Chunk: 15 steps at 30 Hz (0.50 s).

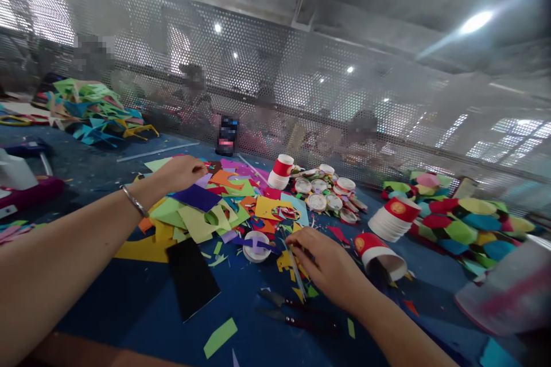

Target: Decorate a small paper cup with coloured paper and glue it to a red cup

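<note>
My left hand (186, 173), with a silver bangle at the wrist, reaches over a heap of coloured paper scraps (198, 221). Its fingers are curled at the far side of the heap; what they pinch, if anything, is hidden. In my right hand (318, 253) is a thin pale stick (296, 268), slanting down over yellow scraps. Left of that hand sits a white paper cup base (257, 247) with purple paper strips across it. Scissors (297, 312) with dark handles lie open on the blue table just below. A black paper sheet (192, 278) is nearer the left arm.
Red and white paper cups (282, 172) stand at the back, with several cup bottoms (318, 202) beside them. More stacked cups (395, 218) and a cup on its side (381, 255) are right. Colourful paper balls (460, 221), a phone (227, 135) and a perforated metal screen (258, 74) lie beyond.
</note>
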{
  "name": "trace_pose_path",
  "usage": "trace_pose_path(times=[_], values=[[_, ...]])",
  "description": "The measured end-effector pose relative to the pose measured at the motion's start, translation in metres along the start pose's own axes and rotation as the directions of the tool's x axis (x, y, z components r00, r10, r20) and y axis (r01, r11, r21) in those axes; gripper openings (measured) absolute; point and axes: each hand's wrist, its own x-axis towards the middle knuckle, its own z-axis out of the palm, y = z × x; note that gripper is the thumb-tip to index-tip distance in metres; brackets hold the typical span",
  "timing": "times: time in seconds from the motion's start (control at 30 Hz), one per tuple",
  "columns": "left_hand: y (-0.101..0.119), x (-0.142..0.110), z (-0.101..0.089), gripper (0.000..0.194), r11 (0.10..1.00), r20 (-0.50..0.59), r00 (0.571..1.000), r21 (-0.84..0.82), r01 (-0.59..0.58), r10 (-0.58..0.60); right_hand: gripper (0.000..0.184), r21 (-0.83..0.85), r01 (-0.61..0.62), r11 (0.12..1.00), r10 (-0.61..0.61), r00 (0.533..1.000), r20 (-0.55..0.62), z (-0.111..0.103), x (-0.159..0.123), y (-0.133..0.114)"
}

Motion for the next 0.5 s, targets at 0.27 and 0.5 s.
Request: trace_pose_path(times=[0.27,0.5], values=[[0.027,0.003,0.031,0.038,0.991,0.024,0.993,0.060,-0.116,0.115,0.020,0.047,-0.004,0.999,0.008,0.998,-0.067,-0.002,0.000,-0.005],[0.052,0.057,0.056,0.035,0.971,0.173,0.957,0.006,-0.239,0.234,0.017,0.085,-0.032,0.996,0.036,0.998,-0.051,-0.001,-0.001,-0.006]])
